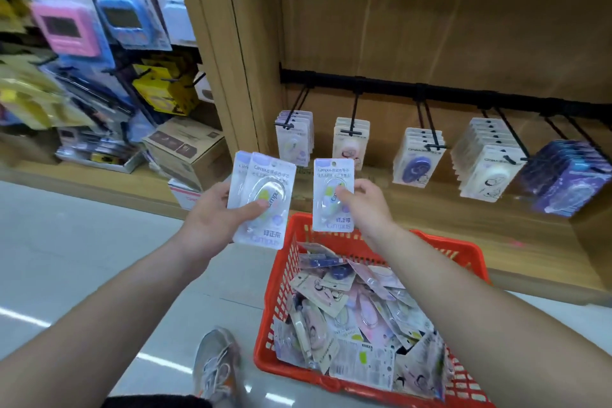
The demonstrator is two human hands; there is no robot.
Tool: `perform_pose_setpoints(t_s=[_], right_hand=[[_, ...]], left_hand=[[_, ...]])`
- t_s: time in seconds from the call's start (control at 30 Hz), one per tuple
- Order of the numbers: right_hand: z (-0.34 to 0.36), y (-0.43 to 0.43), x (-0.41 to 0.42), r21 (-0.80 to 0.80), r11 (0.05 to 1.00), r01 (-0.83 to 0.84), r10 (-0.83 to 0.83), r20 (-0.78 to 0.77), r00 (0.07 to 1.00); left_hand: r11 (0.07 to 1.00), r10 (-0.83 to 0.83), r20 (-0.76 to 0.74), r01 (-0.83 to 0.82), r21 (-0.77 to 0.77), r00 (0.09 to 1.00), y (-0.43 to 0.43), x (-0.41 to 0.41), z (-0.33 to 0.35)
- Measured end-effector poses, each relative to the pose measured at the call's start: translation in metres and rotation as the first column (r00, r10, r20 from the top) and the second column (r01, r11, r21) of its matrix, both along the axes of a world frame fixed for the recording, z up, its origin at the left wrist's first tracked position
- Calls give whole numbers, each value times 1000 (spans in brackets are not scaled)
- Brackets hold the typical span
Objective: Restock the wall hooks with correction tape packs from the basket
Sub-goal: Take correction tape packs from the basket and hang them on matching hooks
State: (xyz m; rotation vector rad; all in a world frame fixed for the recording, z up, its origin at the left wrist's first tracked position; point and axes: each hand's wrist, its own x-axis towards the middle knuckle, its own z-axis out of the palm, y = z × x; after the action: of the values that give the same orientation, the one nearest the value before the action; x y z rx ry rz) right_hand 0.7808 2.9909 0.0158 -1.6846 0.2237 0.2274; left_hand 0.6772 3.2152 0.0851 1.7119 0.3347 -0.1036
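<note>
Head camera view: two correction tape packs [265, 199] were gripped, fanned, in the left hand [212, 222], with the thumb pressed across the front, apparently as a ready supply. A single pack [332, 175] was pinched upright in the right hand [367, 209] with its punched hole uppermost, judged to be lined up for the wall hooks [355, 109] just beyond both hands. Spare packs [357, 318] were heaped in the red basket [447, 248] below the right hand, on a pale glossy floor [82, 242]. A wooden shelf bay [430, 26] backed the hooks, and other stationery [126, 20] hung beyond the left hand.

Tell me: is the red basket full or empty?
Neither: partly full. A jumbled heap of packs covers the bottom of the basket, below its rim.
</note>
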Motion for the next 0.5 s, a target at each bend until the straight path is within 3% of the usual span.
perform_pose_setpoints(t_s=[0.37,0.5], right_hand=[[-1,79,77,24,992,-121,119,76,990],[-5,85,83,22,997,-76,73,97,993]], left_hand=[[997,70,27,-69,-32,997,41,12,-15],[996,82,44,-81,-38,996,41,13,-15]])
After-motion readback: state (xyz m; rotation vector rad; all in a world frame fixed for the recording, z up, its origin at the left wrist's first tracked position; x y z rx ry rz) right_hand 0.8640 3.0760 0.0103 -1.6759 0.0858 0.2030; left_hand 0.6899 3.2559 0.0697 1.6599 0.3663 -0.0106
